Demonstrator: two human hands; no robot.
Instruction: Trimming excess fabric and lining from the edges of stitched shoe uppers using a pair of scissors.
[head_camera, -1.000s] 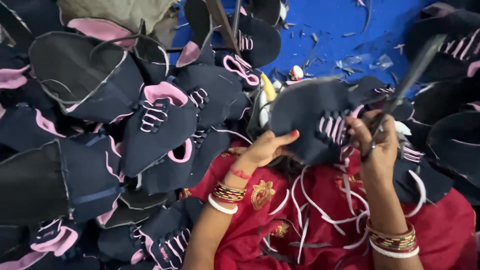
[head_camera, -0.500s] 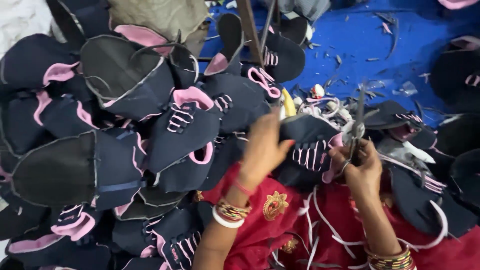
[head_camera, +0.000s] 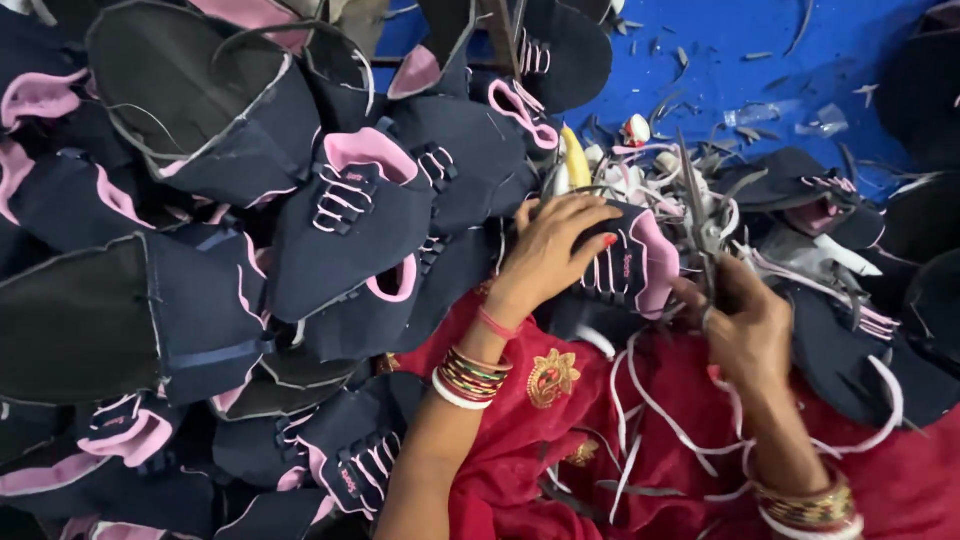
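My left hand (head_camera: 553, 248) grips a navy shoe upper with pink lining and white laces (head_camera: 628, 262), held over my red-clothed lap (head_camera: 560, 420). My right hand (head_camera: 748, 335) holds a pair of scissors (head_camera: 700, 215) upright, blades pointing up beside the pink edge of that upper. White trimmed strips (head_camera: 650, 400) lie across the red cloth below both hands. Bangles circle both wrists.
A large heap of navy and pink shoe uppers (head_camera: 350, 210) fills the left and centre. More uppers (head_camera: 860, 330) lie to the right. A blue floor (head_camera: 760, 70) at the top right is littered with offcuts. A yellow object (head_camera: 577, 160) pokes out behind the held upper.
The view has shifted left and down. My left hand has slid over the upper and now grips it from above. My right hand with the scissors has come down beside its pink edge.
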